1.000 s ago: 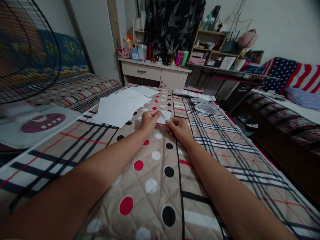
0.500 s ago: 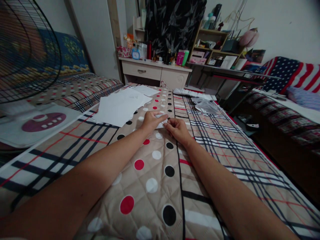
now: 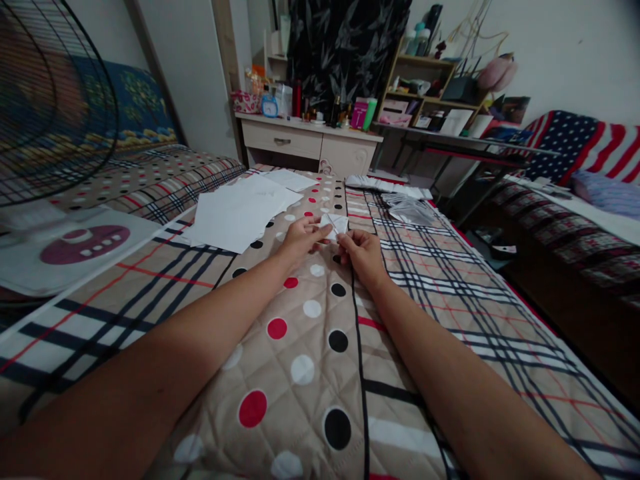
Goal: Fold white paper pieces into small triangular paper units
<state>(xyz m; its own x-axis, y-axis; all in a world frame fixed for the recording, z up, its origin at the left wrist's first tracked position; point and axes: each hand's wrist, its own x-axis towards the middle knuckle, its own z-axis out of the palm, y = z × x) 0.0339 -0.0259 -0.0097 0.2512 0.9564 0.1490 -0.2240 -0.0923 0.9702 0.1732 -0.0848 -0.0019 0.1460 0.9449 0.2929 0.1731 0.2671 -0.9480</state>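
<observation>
A small folded piece of white paper [image 3: 334, 225] is held up between my two hands, with fold lines crossing on its face. My left hand [image 3: 301, 239] pinches its left side, thumb on the near face and fingers behind. At the lower right corner, my right hand [image 3: 364, 252] grips it between thumb and bent forefinger. Both hands are just above the quilted bedspread [image 3: 310, 347]. Beyond my left hand lies a loose pile of white paper sheets [image 3: 240, 210]. Past my right hand is a spread of small folded grey-white pieces [image 3: 410, 208].
A row of stacked white pieces [image 3: 387, 187] lies near the bed's far end. A fan [image 3: 55, 100] stands at the left, beside a white bag with a purple print [image 3: 85, 245]. A cream dresser [image 3: 300, 143] closes off the far end. A cluttered desk [image 3: 465, 140] stands at the far right.
The folded paper has been raised and turned so its face shows more. My right hand has shifted slightly right, and my left thumb now presses on the paper's near side.
</observation>
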